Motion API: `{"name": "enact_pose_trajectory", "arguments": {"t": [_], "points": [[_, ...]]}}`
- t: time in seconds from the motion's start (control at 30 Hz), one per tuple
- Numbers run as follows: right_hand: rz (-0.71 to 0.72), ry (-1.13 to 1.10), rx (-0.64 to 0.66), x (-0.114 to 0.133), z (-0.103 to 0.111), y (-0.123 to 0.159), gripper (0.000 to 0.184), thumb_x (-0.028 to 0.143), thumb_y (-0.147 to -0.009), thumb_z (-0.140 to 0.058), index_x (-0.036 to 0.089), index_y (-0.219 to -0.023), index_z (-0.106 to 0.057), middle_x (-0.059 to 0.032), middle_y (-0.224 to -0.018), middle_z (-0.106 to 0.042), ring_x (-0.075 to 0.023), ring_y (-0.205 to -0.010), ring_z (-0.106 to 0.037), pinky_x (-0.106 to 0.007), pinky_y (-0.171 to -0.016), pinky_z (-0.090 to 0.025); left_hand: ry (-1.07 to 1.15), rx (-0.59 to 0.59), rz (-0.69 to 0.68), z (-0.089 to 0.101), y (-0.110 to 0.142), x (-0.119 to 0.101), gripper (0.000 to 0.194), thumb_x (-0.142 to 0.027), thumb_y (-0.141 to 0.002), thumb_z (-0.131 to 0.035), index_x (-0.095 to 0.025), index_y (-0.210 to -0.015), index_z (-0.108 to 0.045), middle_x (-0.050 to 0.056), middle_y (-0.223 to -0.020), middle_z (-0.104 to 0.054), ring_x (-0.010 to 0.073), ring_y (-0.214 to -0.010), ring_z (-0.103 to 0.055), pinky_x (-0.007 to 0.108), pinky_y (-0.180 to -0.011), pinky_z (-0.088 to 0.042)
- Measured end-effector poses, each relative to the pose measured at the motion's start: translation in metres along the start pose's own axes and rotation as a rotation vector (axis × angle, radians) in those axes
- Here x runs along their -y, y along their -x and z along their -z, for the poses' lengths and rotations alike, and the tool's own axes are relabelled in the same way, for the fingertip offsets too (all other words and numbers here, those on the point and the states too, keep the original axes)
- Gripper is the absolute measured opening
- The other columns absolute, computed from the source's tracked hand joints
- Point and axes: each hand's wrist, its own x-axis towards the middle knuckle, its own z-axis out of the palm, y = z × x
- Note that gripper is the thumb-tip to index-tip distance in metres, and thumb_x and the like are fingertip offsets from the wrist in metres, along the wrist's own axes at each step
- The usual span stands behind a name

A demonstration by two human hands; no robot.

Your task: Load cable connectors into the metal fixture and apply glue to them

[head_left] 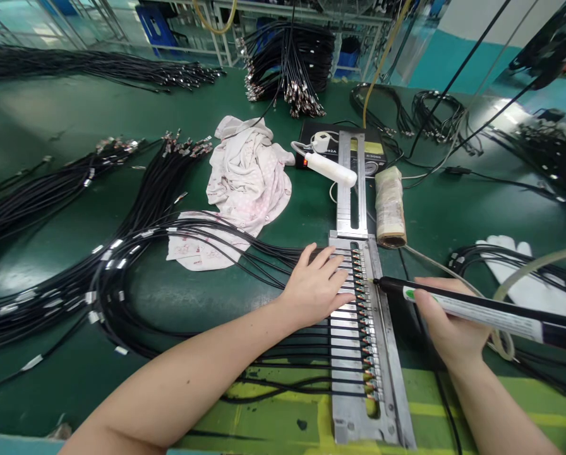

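Note:
My left hand (314, 287) lies flat with its fingers spread over the black cables (306, 347) set side by side in a metal fixture (347, 411). The cables' stripped ends with small connectors (366, 328) form a column along the fixture. My right hand (458, 322) is closed around a long black-and-white pen-shaped tool (477, 309) with a green mark. Its narrow tip points left and meets or nearly meets the connector column, just right of my left fingertips; contact is too small to tell.
A crumpled pale cloth (249, 183) lies left of the fixture. Behind it are a white handheld stick (330, 169), a black box (306, 136) and a wrapped roll (390, 205). Cable bundles (287, 63) lie around the green table (179, 114). A white glove (524, 278) sits right.

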Motion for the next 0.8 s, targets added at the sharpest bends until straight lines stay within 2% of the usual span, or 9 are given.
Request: {"name": "enact_pose_trajectory", "arguments": {"t": [0.8], "points": [[-0.002, -0.010, 0.007, 0.0001, -0.0002, -0.0008, 0.008, 0.028, -0.072, -0.066, 0.022, -0.076, -0.066, -0.0006, -0.070, -0.068, -0.0166, -0.057, -0.062, -0.029, -0.049, -0.050, 0.011, 0.007, 0.005, 0.0002, -0.0006, -0.0009, 0.039, -0.047, -0.091, -0.042, -0.015, -0.101, -0.061, 0.010, -0.121, -0.058, 0.0282, -0.123, -0.042, 0.050, -0.106, -0.025]]}}
